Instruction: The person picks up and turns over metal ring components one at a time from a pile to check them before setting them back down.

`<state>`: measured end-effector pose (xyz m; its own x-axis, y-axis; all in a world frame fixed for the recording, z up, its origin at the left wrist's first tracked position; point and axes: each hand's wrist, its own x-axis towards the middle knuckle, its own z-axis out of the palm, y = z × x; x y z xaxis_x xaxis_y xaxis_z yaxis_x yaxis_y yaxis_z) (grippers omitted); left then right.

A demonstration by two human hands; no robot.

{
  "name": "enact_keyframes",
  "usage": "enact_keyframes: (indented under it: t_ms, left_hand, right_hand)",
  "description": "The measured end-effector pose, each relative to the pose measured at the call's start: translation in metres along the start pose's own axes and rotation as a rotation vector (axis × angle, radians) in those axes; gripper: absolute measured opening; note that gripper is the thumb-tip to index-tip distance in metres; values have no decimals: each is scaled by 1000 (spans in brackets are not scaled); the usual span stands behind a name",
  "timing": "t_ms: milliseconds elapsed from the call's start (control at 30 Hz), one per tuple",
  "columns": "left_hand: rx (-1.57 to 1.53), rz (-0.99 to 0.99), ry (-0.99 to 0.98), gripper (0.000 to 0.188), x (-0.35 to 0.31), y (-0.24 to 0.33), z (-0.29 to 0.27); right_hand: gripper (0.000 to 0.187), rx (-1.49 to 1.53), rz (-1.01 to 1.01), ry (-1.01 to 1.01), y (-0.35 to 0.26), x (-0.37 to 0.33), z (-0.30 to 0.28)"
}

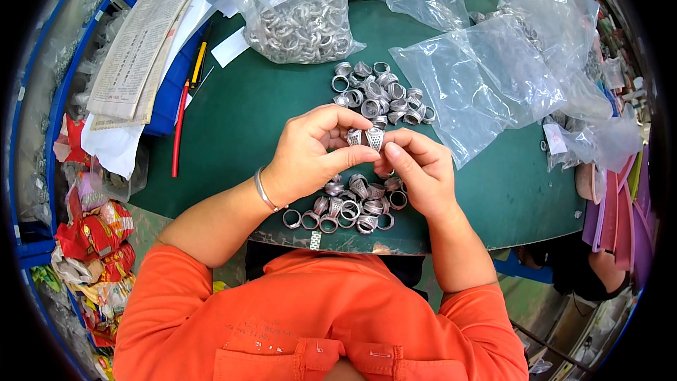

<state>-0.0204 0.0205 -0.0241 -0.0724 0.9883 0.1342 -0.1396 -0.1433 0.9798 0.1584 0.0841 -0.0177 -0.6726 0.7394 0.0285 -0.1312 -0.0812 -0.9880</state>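
Note:
My left hand [305, 147] is closed, pinching grey metal rings with thumb and forefinger. Two show side by side at its fingertips, and the right-hand ring [374, 139] has a broad, perforated shoulder. My right hand [425, 173] is closed too, its thumb and fingertips at that ring's right side. Part of the rings is covered by my fingers. Beyond my hands lies a heap of similar rings [384, 92]. Nearer me, between my forearms, a second group of rings [349, 206] spreads close to the table's front edge.
The green table [233, 116] carries a clear bag of rings [303, 25] at the back and flattened plastic bags [486, 77] to the right. At left are a red pen [180, 127], a yellow-and-black tool [199, 63] and papers [141, 56] on a blue bin. Another person's arm [608, 273] appears at right.

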Motion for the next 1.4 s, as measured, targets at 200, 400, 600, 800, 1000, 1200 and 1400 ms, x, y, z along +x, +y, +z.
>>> enact_keyframes:
  t_ms: [200,400,600,800,1000,1200,1400]
  left_hand:
    - [392,302,9,29,2,0,-1]
    - [545,443,37,29,4,5,2]
    - [340,340,90,29,1,0,2]
    - [316,367,106,29,2,0,2]
    - [315,324,67,30,1,2,2]
    - [281,259,43,26,1,0,0]
    - [284,191,42,23,1,0,0]
  right_hand:
    - [17,279,126,-20,2,4,-4]
    - [11,214,89,-26,6,4,-5]
    - [17,250,-107,-14,10,5,-1]
    - [44,328,-156,10,7,6,3]
    - [49,92,-325,35,12,4,3]
    - [52,-15,-307,94,10,2,6]
    - [53,-91,-294,128,8,1,6]
